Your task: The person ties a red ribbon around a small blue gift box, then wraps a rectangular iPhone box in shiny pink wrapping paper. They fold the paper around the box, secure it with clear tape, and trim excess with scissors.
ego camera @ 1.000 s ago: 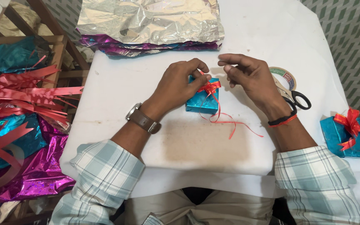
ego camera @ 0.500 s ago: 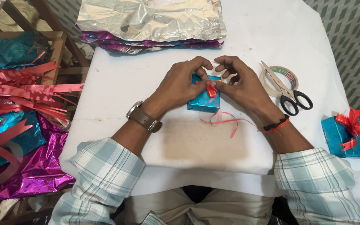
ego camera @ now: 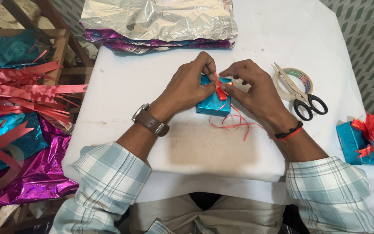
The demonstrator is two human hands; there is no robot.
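A small box wrapped in shiny blue foil (ego camera: 213, 104) lies in the middle of the white table (ego camera: 122, 95). A thin red ribbon (ego camera: 220, 92) is tied on top of it, and its loose ends curl onto the table toward me. My left hand (ego camera: 187, 86) rests on the box's left side, its fingertips pinching the ribbon at the knot. My right hand (ego camera: 249, 89) pinches the same ribbon from the right. The far part of the box is hidden by my fingers.
Black-handled scissors (ego camera: 304, 97) lie across a tape roll (ego camera: 297, 78) at the right. A second blue box with a red bow (ego camera: 364, 138) sits at the table's right edge. Stacked silver and purple foil sheets (ego camera: 156, 21) lie at the back. Red ribbons and foil (ego camera: 18, 95) fill a wooden rack at left.
My right hand came in from above the table to the bow and took hold of the ribbon. The loose ribbon ends drew in closer to the box.
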